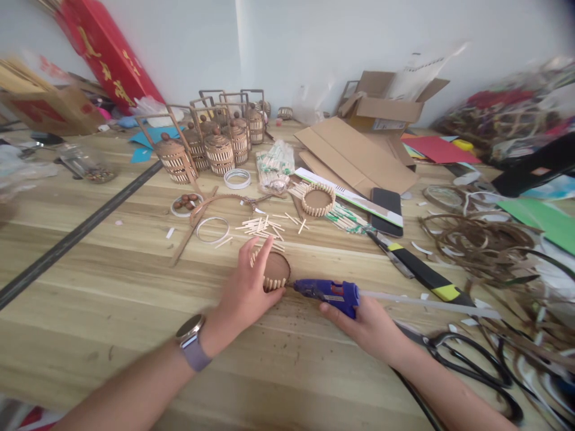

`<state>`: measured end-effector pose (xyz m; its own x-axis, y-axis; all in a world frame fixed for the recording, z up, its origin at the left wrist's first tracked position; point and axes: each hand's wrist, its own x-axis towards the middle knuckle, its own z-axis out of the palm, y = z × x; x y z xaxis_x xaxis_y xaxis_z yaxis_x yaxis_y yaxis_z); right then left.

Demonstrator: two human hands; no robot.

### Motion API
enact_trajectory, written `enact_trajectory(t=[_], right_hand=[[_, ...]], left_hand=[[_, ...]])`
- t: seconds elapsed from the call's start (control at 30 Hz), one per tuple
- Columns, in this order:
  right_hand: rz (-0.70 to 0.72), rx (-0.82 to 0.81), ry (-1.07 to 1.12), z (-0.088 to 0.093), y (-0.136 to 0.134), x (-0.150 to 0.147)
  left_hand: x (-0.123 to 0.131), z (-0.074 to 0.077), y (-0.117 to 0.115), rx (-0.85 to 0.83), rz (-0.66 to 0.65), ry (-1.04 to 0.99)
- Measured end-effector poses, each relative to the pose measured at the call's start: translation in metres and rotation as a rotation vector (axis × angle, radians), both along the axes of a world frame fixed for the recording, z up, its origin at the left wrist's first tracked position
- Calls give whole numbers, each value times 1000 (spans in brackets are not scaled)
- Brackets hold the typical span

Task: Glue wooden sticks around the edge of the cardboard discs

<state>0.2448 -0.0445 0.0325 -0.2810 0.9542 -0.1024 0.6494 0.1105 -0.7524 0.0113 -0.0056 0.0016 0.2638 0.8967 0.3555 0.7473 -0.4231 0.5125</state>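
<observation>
My left hand [248, 290] grips a small round brown disc with short wooden sticks standing along its rim [275, 272], on the wooden table [112, 287]. My right hand [366, 323] is wrapped round a blue glue gun [327, 292]. The gun's nozzle points left and touches the disc's edge. A clear glue stick juts out of the gun's back to the right. Loose short sticks [265, 227] lie just beyond the disc. A watch sits on my left wrist.
A finished stick ring [318, 199], several small lidded baskets with handles [211, 146], tape rings [236, 178], a phone [386, 209], a utility knife [417, 269], scissors [467, 353], coiled brown strips [485, 239] and cardboard boxes [386, 111] lie around.
</observation>
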Motion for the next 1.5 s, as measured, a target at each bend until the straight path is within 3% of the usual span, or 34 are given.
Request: enact_trajectory(t=[0.53, 0.67, 0.8, 0.97, 1.1, 1.2, 1.37, 1.5], right_hand=[[-27, -1, 23, -2, -3, -3], [-130, 24, 87, -5, 1, 0], [-175, -280, 200, 2, 8, 16], [68, -775, 466, 20, 4, 28], [257, -935, 432, 25, -1, 20], [326, -803, 181, 29, 0, 12], [252, -135, -516, 43, 12, 7], [142, 46, -597, 52, 37, -3]], left_hand=[[0, -1, 1, 23, -4, -4], [0, -1, 1, 20, -16, -7], [-1, 0, 1, 26, -22, -1], [-1, -1, 1, 23, -23, 2], [-1, -1, 1, 32, -22, 6], [-2, -1, 1, 34, -20, 7], [-1, -2, 2, 26, -15, 19], [-1, -1, 2, 21, -12, 26]])
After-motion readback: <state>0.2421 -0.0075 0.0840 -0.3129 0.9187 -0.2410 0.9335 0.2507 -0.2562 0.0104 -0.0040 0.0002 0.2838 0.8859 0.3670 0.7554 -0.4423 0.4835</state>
